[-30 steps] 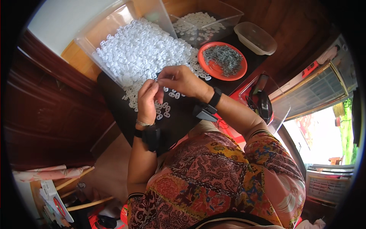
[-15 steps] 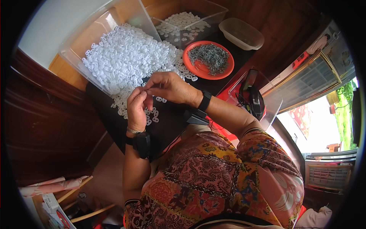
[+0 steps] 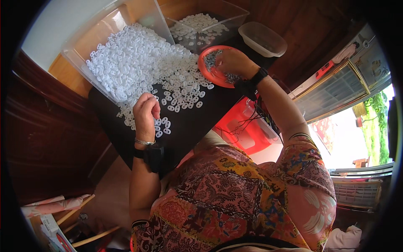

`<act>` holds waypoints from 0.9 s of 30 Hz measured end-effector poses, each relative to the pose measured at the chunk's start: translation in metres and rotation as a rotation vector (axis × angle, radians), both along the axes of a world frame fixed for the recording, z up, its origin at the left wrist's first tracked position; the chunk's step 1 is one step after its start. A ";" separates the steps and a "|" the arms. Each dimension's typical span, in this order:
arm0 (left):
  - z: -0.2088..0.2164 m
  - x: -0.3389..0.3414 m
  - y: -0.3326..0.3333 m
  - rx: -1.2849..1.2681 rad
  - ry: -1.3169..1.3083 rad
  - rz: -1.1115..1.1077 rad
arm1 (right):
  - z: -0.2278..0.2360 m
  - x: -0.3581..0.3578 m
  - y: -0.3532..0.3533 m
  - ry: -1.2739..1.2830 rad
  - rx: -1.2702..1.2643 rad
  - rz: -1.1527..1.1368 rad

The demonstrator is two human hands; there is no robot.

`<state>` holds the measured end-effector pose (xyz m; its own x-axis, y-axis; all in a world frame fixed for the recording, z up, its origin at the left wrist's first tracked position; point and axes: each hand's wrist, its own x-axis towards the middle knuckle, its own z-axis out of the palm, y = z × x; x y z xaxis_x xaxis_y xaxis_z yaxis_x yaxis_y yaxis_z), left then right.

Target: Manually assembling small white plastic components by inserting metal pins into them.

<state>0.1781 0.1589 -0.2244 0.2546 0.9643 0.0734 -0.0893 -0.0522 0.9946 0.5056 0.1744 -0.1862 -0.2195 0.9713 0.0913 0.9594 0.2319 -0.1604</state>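
My left hand (image 3: 145,112) is closed at the near side of the heap, its fingers curled in; anything inside them is hidden. Small white oval plastic pieces (image 3: 183,90), with two holes each, lie spread beside it and reach toward the right. Over the orange-red plate (image 3: 208,76) is my right hand (image 3: 237,63), fingertips pinched down at the small grey metal pieces (image 3: 212,58). Whether a piece is between those fingertips is too small to tell. More white ovals (image 3: 130,59) spill out of a clear plastic bin (image 3: 75,54) tipped on its side.
Behind the heap, a second clear bin (image 3: 235,22) holds flat whitish pieces (image 3: 199,28). A translucent oval tub (image 3: 263,38) stands at the far right of the black tabletop (image 3: 189,122). Below the table's right edge are a red stool (image 3: 243,126) and dark cables.
My hands were together over the heap. The right hand has left the left one and moved right to the plate; the left has stayed near its place, fingers curled.
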 end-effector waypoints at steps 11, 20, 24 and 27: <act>0.008 0.003 -0.006 0.011 0.028 -0.005 | -0.027 -0.010 0.014 -0.174 -0.050 -0.099; 0.007 0.002 -0.005 -0.010 0.002 -0.004 | -0.017 -0.006 0.007 0.022 -0.009 -0.083; 0.005 0.003 -0.005 -0.016 0.024 -0.001 | -0.020 0.003 0.008 0.023 0.070 -0.058; 0.001 0.002 -0.004 -0.008 -0.034 -0.004 | -0.020 0.003 0.009 0.004 0.083 0.052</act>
<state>0.1802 0.1544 -0.2234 0.2562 0.9638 0.0742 -0.1232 -0.0435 0.9914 0.5083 0.1833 -0.2058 -0.2690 0.9477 0.1718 0.9452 0.2940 -0.1422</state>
